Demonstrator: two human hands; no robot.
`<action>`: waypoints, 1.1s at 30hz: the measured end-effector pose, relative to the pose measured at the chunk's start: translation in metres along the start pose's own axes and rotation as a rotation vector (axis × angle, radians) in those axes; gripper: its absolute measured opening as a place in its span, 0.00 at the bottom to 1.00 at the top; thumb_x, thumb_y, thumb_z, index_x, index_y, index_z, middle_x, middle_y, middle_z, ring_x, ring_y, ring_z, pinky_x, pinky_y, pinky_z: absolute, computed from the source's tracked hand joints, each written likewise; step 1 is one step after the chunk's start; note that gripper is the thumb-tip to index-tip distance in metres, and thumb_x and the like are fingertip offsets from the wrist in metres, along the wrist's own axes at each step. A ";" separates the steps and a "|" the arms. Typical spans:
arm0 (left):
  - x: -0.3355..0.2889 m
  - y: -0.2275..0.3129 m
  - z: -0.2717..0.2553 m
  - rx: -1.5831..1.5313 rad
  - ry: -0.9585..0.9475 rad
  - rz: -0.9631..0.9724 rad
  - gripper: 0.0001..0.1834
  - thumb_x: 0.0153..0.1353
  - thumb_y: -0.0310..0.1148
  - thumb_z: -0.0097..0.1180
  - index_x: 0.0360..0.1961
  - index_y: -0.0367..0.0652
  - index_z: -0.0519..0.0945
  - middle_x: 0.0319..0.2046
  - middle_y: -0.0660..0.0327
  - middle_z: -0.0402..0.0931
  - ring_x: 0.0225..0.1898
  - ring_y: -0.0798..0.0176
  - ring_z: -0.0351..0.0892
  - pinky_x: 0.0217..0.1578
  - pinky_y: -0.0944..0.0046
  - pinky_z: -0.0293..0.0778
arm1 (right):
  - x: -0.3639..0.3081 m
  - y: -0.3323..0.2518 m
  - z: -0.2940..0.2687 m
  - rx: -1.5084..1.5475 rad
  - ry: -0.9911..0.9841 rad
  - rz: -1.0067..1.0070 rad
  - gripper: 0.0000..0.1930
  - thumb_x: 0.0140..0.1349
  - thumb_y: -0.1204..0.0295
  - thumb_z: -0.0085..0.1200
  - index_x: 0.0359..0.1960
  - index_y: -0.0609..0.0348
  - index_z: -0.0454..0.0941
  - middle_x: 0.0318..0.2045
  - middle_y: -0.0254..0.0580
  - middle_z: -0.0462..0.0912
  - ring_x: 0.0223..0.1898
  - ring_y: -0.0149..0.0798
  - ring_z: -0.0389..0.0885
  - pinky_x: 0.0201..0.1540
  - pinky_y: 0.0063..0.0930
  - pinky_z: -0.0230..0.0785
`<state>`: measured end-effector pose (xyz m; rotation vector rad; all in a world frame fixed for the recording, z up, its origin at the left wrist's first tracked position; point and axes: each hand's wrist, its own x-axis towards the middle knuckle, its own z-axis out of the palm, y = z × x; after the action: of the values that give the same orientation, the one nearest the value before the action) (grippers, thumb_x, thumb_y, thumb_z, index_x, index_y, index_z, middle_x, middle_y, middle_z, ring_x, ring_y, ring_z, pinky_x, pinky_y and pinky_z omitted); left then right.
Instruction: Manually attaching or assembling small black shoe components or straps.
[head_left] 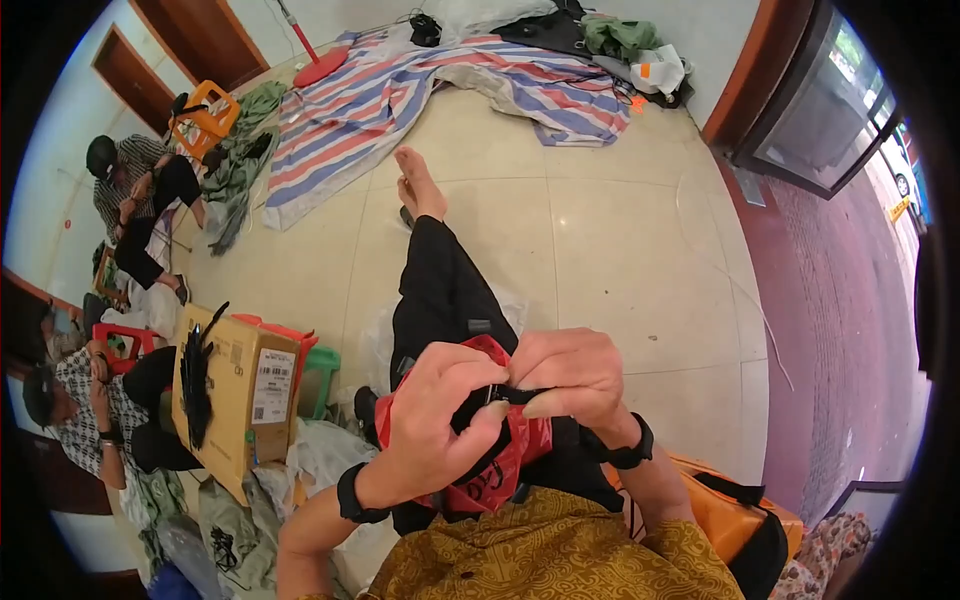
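Pale tile floor (650,280) out front, and toward the right edge of a red plastic bag (532,438) on the lap, left hand (435,415) and right hand (565,370) both pinch a black strap (522,396), fingertips closed, so imo crowded thumbs could make it slip or twist.

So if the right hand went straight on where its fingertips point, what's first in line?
Likely the left hand: the right hand points left at it, with the black strap between. Depth is unclear; they may already touch.
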<state>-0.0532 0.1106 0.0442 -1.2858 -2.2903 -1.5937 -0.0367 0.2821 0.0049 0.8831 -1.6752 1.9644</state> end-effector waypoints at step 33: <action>0.003 0.017 -0.007 0.060 0.005 -0.147 0.12 0.45 0.20 0.52 0.34 0.36 0.73 0.24 0.58 0.74 0.22 0.68 0.73 0.24 0.72 0.68 | 0.005 0.001 0.002 -0.041 -0.011 -0.016 0.07 0.37 0.78 0.59 0.18 0.67 0.74 0.20 0.44 0.76 0.21 0.38 0.74 0.22 0.24 0.65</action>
<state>-0.0470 0.1085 0.0617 -1.1220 -2.4615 -1.5540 -0.0405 0.2795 0.0079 0.8911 -1.7022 1.9112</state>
